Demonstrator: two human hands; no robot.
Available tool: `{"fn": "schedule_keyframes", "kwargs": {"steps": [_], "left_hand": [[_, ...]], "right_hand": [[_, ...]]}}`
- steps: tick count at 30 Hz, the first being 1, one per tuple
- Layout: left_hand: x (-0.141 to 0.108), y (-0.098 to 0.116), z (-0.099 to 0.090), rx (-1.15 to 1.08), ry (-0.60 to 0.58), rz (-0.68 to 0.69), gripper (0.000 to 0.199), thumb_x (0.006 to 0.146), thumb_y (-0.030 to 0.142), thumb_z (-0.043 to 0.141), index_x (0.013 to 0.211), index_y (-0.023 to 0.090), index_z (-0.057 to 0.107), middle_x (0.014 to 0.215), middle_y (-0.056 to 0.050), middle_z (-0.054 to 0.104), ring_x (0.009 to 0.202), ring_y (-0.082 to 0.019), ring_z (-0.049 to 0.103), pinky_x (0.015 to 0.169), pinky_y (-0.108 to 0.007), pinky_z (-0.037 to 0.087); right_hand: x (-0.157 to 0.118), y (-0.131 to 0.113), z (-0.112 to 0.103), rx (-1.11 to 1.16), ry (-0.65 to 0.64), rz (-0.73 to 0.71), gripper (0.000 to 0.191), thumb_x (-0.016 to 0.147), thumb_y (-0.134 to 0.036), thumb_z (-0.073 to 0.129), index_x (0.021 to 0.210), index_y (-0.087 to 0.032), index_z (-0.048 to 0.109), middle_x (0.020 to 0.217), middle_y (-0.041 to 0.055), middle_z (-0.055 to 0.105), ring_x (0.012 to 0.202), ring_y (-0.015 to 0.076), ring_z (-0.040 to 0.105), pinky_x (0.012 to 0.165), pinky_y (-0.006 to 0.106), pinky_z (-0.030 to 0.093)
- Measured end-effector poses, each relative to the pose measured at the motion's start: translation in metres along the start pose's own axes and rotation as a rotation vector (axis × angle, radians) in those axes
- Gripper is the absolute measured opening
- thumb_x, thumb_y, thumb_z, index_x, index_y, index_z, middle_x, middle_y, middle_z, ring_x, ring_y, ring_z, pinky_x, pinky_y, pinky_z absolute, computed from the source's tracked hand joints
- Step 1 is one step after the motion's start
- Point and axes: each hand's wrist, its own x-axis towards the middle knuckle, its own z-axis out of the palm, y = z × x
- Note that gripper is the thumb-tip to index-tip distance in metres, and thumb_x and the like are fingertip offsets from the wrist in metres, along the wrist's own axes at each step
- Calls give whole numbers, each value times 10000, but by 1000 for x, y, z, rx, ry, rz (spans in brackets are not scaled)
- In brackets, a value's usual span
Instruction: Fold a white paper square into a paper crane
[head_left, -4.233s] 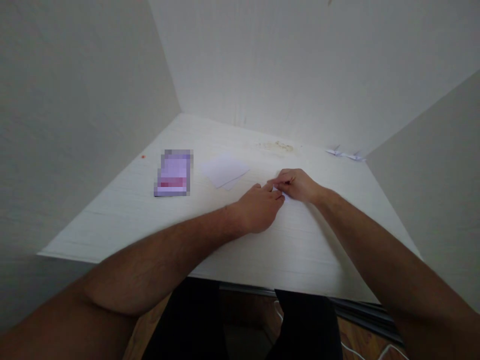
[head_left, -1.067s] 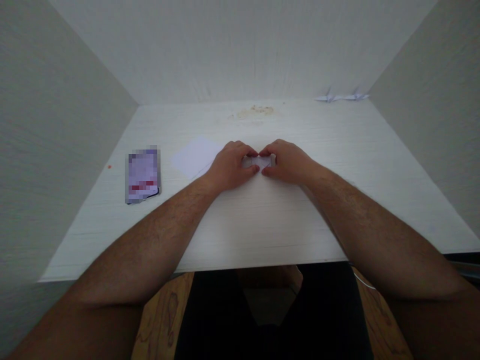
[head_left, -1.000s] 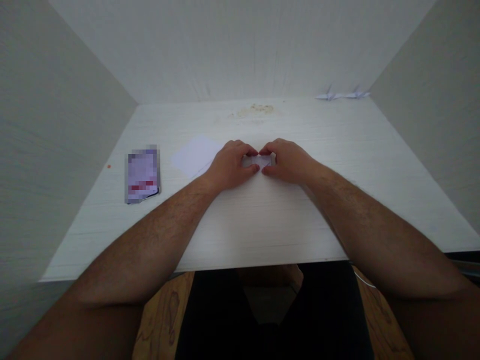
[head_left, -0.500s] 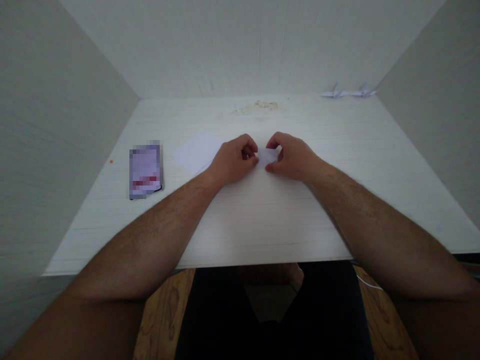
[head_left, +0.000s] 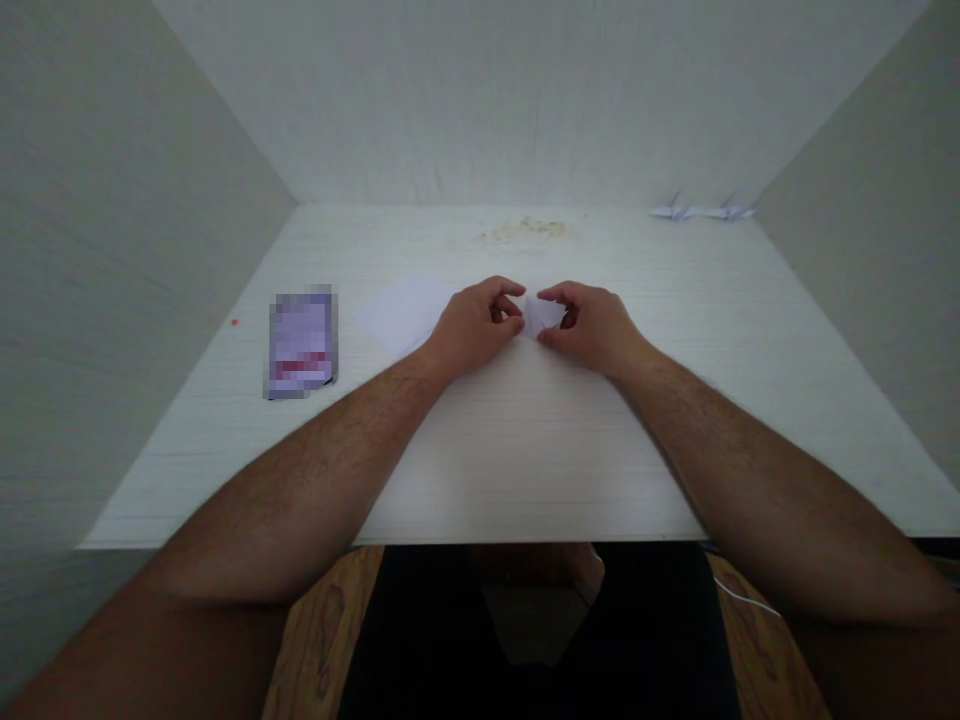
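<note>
A small folded white paper (head_left: 541,314) lies between my two hands at the middle of the white table. My left hand (head_left: 486,318) is curled at the paper's left edge, its thumb and forefinger bent round that side. From the right, my right hand (head_left: 589,322) has its thumb and fingers closed on the paper's edges. Flat white sheets (head_left: 401,310) rest on the table just left of my left hand, partly hidden behind its wrist.
A blurred purple-white packet (head_left: 302,342) lies at the left. Two folded paper cranes (head_left: 678,212) stand along the back wall at the right. A small orange-red spot (head_left: 234,322) and a brownish stain (head_left: 529,229) mark the table (head_left: 525,450).
The view has shifted slightly, so the table sits a little lower. The small paper now shows a raised, pointed shape between my hands, and my left forefinger is more extended.
</note>
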Motion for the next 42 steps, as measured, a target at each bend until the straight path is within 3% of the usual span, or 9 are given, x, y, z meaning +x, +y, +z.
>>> {"fn": "schedule_keyframes", "kwargs": {"steps": [11,19,25,30,32,35,38,42], "left_hand": [[-3,3,-1,22,-20,-24,335,788,157,654,1118,190,694,857,-21,736,691,-121,605,670,-271,490],[-4,3,-1,21,5,-11,193,755,159,637,944,187,664,809,-11,706,710,-132,618,651,-267,482],[-1,4,-1,-9,60,-10,123,783,199,611,888,181,672,796,-7,702,710,-130,609,681,-276,485],[0,5,-2,-54,57,-46,129,834,248,573,863,187,683,800,-7,716,748,-144,631,702,-284,486],[0,6,-3,-111,73,-62,152,854,250,546,854,186,683,802,-12,721,743,-142,630,695,-281,485],[0,6,-5,-204,150,-51,192,875,256,515,805,181,677,809,-19,721,727,-132,617,694,-277,488],[-2,7,-6,-199,221,-10,168,849,240,544,770,186,682,784,-8,715,722,-128,606,705,-278,490],[-6,8,-3,-72,186,37,181,777,157,560,813,202,731,817,-3,746,707,-134,614,691,-287,500]], "right_hand": [[-2,1,2,41,-37,-15,501,740,-186,689,1240,-187,720,776,27,714,639,145,594,657,313,503],[-5,-2,3,40,-42,-59,472,735,-217,710,1205,-212,747,818,25,743,649,141,602,669,305,502],[-7,-9,-1,43,-182,-67,285,766,-186,635,1000,-206,797,731,8,726,603,131,583,597,279,457],[-7,-7,2,56,-50,-54,214,769,-204,632,925,-209,778,720,5,709,611,134,571,586,280,434],[-9,-7,3,91,-62,-58,138,768,-235,667,871,-205,754,678,-9,676,586,127,545,575,276,424],[-12,-9,0,86,21,-135,87,792,-288,696,826,-208,706,692,-13,653,598,124,533,594,276,428],[-15,-11,-5,-124,130,-311,54,837,-230,633,810,-215,677,837,26,674,704,145,564,665,290,439],[-15,-10,-9,-371,0,-443,138,866,-179,549,851,-214,682,959,62,670,774,169,573,676,299,420]]}}
